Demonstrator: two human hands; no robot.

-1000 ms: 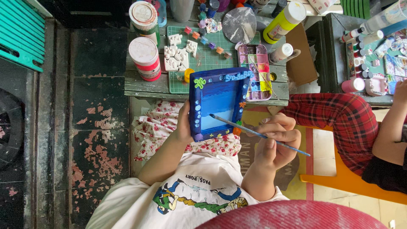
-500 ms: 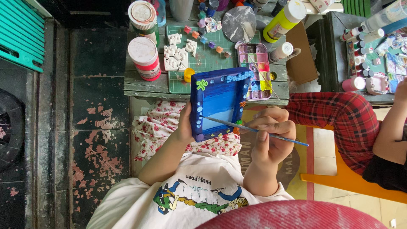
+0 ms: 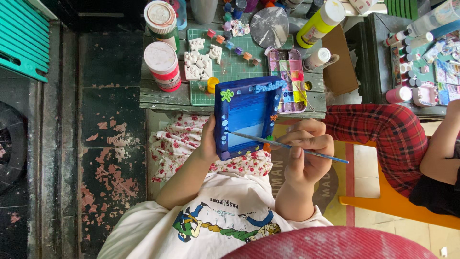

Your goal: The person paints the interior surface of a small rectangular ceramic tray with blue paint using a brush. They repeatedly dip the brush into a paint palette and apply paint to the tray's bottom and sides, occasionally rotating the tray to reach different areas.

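the left hand (image 3: 209, 141) grips the blue picture frame (image 3: 247, 115) by its left edge, fingers wrapped behind it and the thumb on the rim, holding it upright over the lap, just in front of the table (image 3: 158, 96) edge. the right hand (image 3: 306, 156) has its fingers pinched tight around a thin paintbrush (image 3: 287, 146), and the brush runs slanting across, its tip touching the lower left of the frame's pale blue centre panel. the frame wears a green flower piece at its top left corner, small dots down its left side and little orange bits on the right side.

on the table just behind the frame sits a paint palette (image 3: 290, 76) with many coloured wells, touching the frame's top right corner from this view. a green cutting mat (image 3: 235, 72) lies beside it, carrying white puzzle-shaped pieces (image 3: 201, 60) and small paint pots. two round jars (image 3: 163, 64) stand at the mat's left, a yellow bottle (image 3: 318, 24) stands behind the palette. at the right, another person's leg in red plaid trousers (image 3: 383, 139) rests on an orange chair (image 3: 397, 206).
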